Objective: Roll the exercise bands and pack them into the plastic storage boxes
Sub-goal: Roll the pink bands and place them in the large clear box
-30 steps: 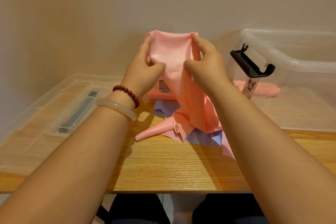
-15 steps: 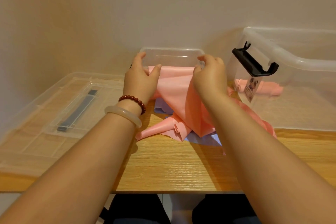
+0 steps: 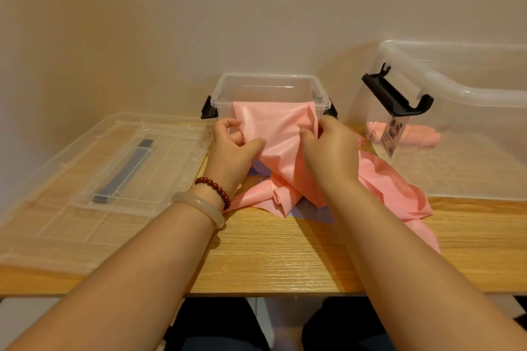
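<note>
Both grips are closed on the pink band [image 3: 273, 134]. Your left hand [image 3: 232, 148] pinches its left edge, thumb on top. Your right hand [image 3: 328, 151] pinches the right edge, fingers curled round a bunched fold.

The band's top edge lies against the front wall of the small box [image 3: 265, 84], at 12 o'clock from your hands. The rest trails to 5 o'clock, crumpled on the bench [image 3: 271, 259]. One tail runs along your right forearm, its end hidden by the arm. A purple band [image 3: 312, 214] lies under the heap, mostly covered.

The big box [image 3: 470, 100] is at 2 o'clock with its latch [image 3: 396, 97] flipped up and a rolled band [image 3: 419, 135] inside. The lid [image 3: 99, 168] lies flat at 9 o'clock.

The pink band is spread out, so the roll looks not yet begun.

Risks from here:
- **Crooked roll:** if that bunched right fold goes in first, the roll likely turns into a cone and won't sit in the small box.
- **Snagged tail:** the twisted tail at 6 o'clock can jam the roll or drag the purple band in with it.
- **Springing open:** the material looks smooth and stretchy, so if you loosen either grip the turns probably spring open.
- **Box sliding:** if you press on the small box, it may slide to 12 o'clock.
</note>
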